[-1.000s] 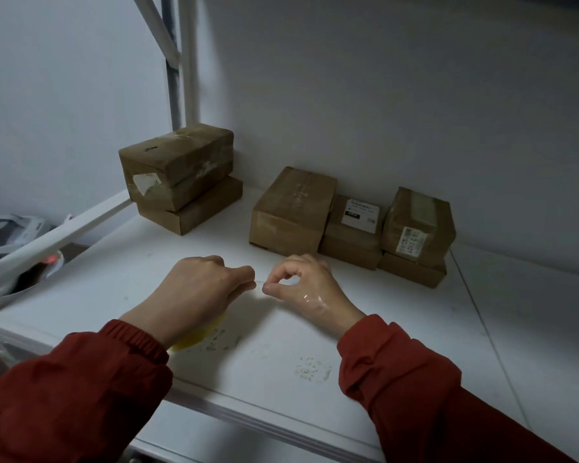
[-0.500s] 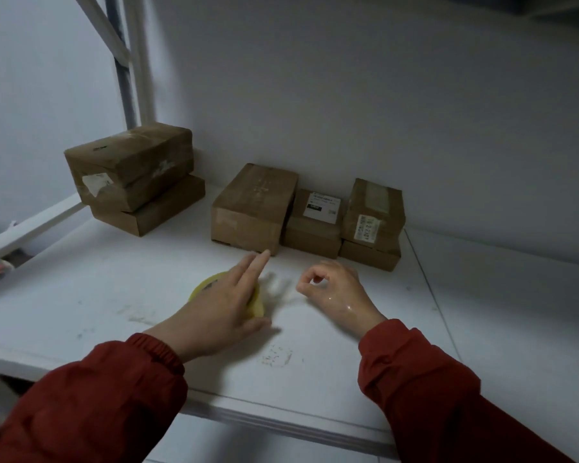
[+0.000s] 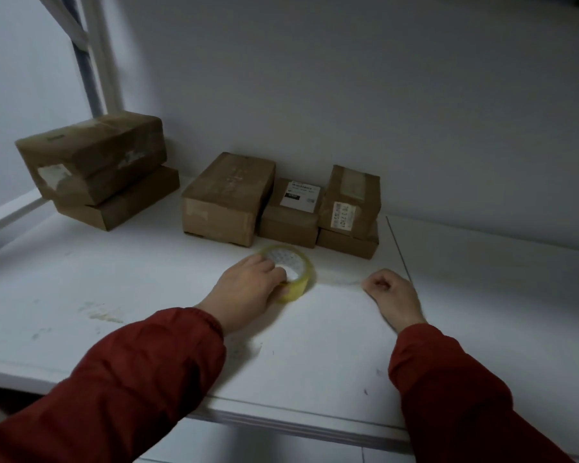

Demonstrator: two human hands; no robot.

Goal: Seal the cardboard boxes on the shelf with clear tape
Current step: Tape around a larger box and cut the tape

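Observation:
A roll of clear tape (image 3: 298, 279) with a yellowish rim lies on the white shelf (image 3: 114, 295). My left hand (image 3: 248, 289) holds the roll, fingers inside its core. My right hand (image 3: 388, 292) pinches the tape's free end, and a thin clear strip (image 3: 338, 283) stretches between the roll and that hand. Behind them stand several cardboard boxes: a tall brown box (image 3: 226, 198), a low box with a white label (image 3: 291, 215), and a box with a sticker (image 3: 350, 198) stacked on a flat one (image 3: 346, 242).
Two more cardboard boxes (image 3: 94, 168) are stacked at the back left, beside the white shelf upright (image 3: 104, 61). The grey wall closes the back. A seam (image 3: 398, 248) divides the shelf board on the right. The shelf's front edge (image 3: 281, 422) runs below my sleeves.
My left hand has taken hold of the roll with fingers in its core. My right hand has moved right, drawing a strip of tape out. The view has shifted closer to the boxes.

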